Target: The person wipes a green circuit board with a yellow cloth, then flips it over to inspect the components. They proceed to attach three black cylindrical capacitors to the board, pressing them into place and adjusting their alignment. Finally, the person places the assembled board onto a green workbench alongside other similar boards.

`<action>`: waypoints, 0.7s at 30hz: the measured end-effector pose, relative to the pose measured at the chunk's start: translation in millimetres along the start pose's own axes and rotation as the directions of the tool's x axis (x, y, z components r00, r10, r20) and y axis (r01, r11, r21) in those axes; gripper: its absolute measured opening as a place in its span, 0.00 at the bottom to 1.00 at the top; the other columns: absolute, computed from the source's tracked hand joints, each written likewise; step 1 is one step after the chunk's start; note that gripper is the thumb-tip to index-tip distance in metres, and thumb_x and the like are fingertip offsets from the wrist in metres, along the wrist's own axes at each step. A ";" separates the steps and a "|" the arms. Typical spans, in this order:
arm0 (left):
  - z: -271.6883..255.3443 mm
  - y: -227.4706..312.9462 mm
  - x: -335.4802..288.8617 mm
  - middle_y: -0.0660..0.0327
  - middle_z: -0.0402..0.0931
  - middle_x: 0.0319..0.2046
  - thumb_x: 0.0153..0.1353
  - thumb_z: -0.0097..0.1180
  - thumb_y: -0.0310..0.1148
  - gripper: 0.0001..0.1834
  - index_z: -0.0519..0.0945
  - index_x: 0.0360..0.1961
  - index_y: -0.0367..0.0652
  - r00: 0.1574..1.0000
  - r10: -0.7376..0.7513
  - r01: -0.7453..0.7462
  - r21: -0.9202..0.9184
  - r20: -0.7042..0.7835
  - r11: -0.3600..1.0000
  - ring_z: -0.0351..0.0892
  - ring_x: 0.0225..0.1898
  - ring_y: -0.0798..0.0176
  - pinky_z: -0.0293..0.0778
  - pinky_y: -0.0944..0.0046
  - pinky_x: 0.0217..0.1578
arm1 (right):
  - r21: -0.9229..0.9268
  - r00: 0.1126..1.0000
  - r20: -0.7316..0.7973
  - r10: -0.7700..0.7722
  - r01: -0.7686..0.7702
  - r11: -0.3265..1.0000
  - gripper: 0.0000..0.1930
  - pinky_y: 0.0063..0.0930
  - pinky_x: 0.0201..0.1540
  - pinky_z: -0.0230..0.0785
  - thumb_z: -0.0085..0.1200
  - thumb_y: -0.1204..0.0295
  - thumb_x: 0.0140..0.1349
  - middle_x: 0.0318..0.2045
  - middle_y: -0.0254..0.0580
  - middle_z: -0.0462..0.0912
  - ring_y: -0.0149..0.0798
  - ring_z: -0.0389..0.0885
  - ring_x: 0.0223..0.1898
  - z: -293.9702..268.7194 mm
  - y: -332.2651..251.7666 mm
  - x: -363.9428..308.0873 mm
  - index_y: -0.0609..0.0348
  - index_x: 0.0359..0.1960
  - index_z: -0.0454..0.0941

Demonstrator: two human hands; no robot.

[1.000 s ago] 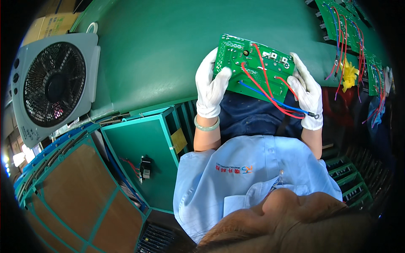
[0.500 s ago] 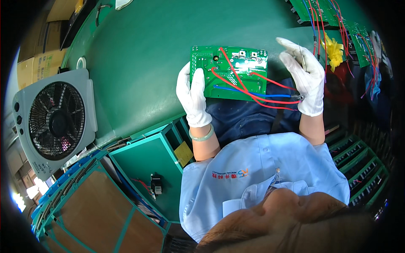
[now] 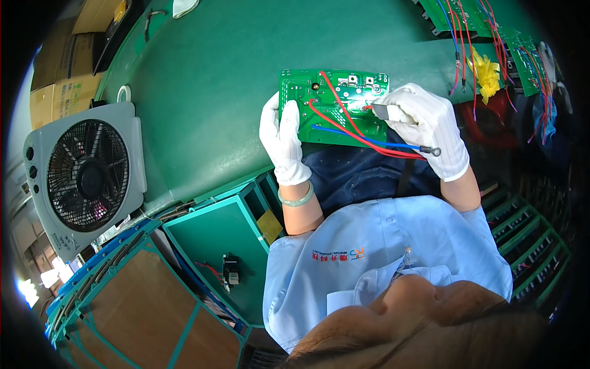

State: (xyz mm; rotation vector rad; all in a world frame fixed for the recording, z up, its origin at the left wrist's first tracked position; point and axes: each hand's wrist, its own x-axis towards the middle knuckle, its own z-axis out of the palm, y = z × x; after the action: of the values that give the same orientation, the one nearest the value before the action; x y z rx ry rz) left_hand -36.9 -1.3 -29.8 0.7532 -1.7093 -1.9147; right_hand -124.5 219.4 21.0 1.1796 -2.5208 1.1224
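The right hand (image 3: pixel 424 126) is now reaching the green, wired board (image 3: pixel 351 111), pinching a grey piece (image 3: pixel 381 112); the left hand (image 3: pixel 283 138) is clamping the board's left edge.

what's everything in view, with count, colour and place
circuit board: one, green, centre
wires: at least three, red and blue, on that board
flat object: one, grey, at board's right edge
other boards: at least two, green, upper right
crumpled item: one, yellow, beside them
fan: one, grey-black, left
cardboard boxes: at least two, brown, upper left
worktop: one, green, top centre
cabinet: one, green, lower left
small component: one, black, on cabinet
shirt: one, light blue, lower centre
wrist bangle: one, pale green, near centre
left grip: one, white-gloved, holding the board
right grip: one, white-gloved, around flat object
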 end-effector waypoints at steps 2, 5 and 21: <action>0.2 0.1 0.4 0.70 0.76 0.32 0.63 0.58 0.31 0.17 0.77 0.49 0.31 1.000 0.012 -0.012 -0.008 0.006 1.000 0.61 0.25 0.82 0.54 0.78 0.26 | 0.006 1.000 -0.013 0.005 -0.005 1.000 0.10 0.32 0.28 0.72 0.64 0.75 0.47 0.25 0.40 0.78 0.44 0.80 0.27 3.9 -0.3 -1.8 0.56 0.33 0.81; 0.4 4.4 -0.4 0.70 0.76 0.31 0.63 0.58 0.31 0.17 0.77 0.50 0.31 1.000 -0.018 0.018 -0.017 0.023 1.000 0.62 0.25 0.82 0.55 0.78 0.26 | 0.002 0.998 0.042 0.045 -0.046 0.999 0.08 0.34 0.27 0.71 0.64 0.73 0.49 0.24 0.41 0.77 0.46 0.79 0.26 -1.5 -1.2 -3.6 0.56 0.32 0.79; -10.2 -1.4 0.8 0.65 0.77 0.39 0.66 0.56 0.29 0.15 0.75 0.51 0.32 0.990 -0.008 0.024 -0.106 0.140 0.994 0.71 0.34 0.78 0.68 0.76 0.35 | 0.329 0.910 0.135 0.392 -0.415 0.848 0.17 0.27 0.33 0.73 0.66 0.61 0.56 0.27 0.41 0.83 0.34 0.82 0.27 -32.3 -13.2 30.1 0.64 0.33 0.79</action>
State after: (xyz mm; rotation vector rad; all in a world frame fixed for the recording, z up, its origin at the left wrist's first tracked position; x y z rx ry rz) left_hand -30.6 -9.2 -32.1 0.6075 -1.6682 -2.0957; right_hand -141.3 217.7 63.9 0.7591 -2.7782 1.7222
